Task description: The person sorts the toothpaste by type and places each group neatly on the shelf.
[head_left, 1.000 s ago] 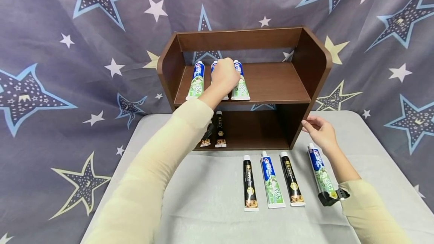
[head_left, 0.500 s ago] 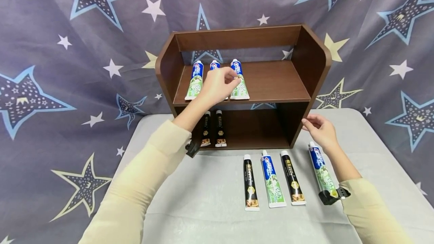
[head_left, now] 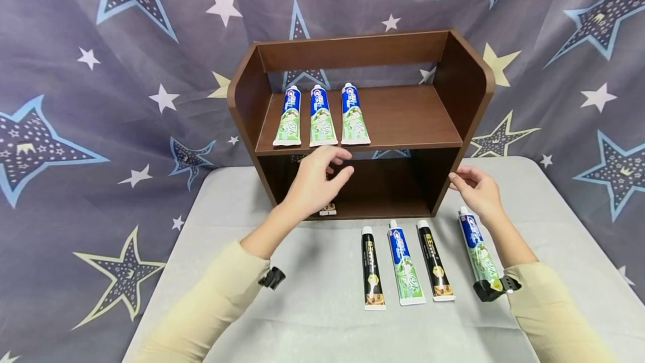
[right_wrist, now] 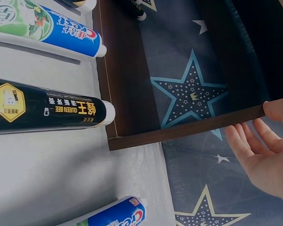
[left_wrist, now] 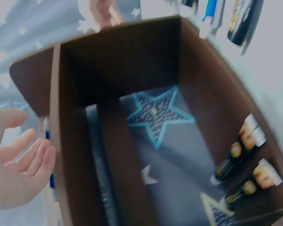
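Observation:
My left hand (head_left: pixel 314 184) hovers in front of the brown two-level shelf (head_left: pixel 403 122), fingers loosely bent and holding nothing. It partly hides two black toothpaste tubes on the lower level; in the left wrist view, both black toothpaste tubes (left_wrist: pixel 239 148) lie inside. On the upper level, three blue-and-green toothpaste tubes (head_left: pixel 321 119) lie side by side, caps to the back. My right hand (head_left: pixel 477 192) grips the shelf's right side panel by its front edge. In the right wrist view, the thumb is on one face and the fingers (right_wrist: pixel 257 141) on the other.
On the grey-white tabletop (head_left: pixel 312 318) before the shelf lie a black tube (head_left: pixel 372 273), a blue-and-green tube (head_left: pixel 405 268) and another black tube (head_left: pixel 435 265). A further blue-and-green tube (head_left: pixel 478 251) lies by my right forearm. A star-patterned curtain (head_left: pixel 166 32) hangs behind.
My left hand has come away from the middle upper tube and moved down in front of the shelf, its fingers loosened. The right hand stays on the side panel.

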A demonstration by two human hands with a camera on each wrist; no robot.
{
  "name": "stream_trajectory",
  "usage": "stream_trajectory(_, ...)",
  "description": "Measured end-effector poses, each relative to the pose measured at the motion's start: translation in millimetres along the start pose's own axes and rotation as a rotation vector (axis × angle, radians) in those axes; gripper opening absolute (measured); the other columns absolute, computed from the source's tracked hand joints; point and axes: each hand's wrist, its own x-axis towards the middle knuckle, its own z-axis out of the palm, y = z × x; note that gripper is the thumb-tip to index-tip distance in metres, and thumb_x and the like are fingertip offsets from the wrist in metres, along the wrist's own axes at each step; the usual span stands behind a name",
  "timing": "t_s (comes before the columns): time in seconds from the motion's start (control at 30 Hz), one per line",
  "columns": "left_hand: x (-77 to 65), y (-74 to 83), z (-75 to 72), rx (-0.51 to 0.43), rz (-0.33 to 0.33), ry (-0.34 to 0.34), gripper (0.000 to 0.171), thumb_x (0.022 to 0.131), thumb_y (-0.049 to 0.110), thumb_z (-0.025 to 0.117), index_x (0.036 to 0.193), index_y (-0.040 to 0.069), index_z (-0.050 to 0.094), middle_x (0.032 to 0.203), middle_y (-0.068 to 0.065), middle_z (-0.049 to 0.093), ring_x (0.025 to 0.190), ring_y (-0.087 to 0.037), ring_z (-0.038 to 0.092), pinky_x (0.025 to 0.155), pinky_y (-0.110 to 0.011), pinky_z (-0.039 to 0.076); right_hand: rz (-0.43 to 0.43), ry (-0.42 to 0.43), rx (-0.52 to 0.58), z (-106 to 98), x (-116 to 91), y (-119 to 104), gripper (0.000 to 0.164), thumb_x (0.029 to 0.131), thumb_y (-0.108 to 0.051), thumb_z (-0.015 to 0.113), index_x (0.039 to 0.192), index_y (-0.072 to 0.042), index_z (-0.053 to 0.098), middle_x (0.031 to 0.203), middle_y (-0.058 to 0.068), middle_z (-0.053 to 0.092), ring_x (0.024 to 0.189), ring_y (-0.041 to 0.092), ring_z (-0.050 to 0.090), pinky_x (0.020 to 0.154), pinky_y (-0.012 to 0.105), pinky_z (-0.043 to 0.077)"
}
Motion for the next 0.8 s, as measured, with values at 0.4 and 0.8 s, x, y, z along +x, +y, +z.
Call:
stream_trajectory(0.4, -53.4, -36.4, 57.1, -0.020, -0.132, -0.102, 0.022, 0.089, 0.017, 0.066, 0.108, 0.008, 0.065, 0.105, -0.007, 0.066, 0.096, -0.022, 0.064, 0.079, -0.029, 0.053, -0.003, 0.003, 0.028, 0, 1, -1, 0.043, 0.096, -0.019, 0.057, 0.119, 0.016, 0.052, 0.079, -0.030, 0.056, 0.072, -0.016, 0.057, 0.067, 0.005, 0.050)
stream_trajectory(0.8, -83.0, -61.8, 105.4, -0.139, -0.323, -0.241, 0.027, 0.087, 0.014, 0.064, 0.111, 0.002, 0.063, 0.108, -0.014, 0.067, 0.093, -0.022, 0.065, 0.080, -0.029, 0.055, 0.007, 0.007, 0.007, 1, 0, 1, 0.043, 0.095, -0.020, 0.057, 0.120, 0.015, 0.053, 0.085, -0.019, 0.063, 0.072, -0.017, 0.057, 0.067, 0.005, 0.051)
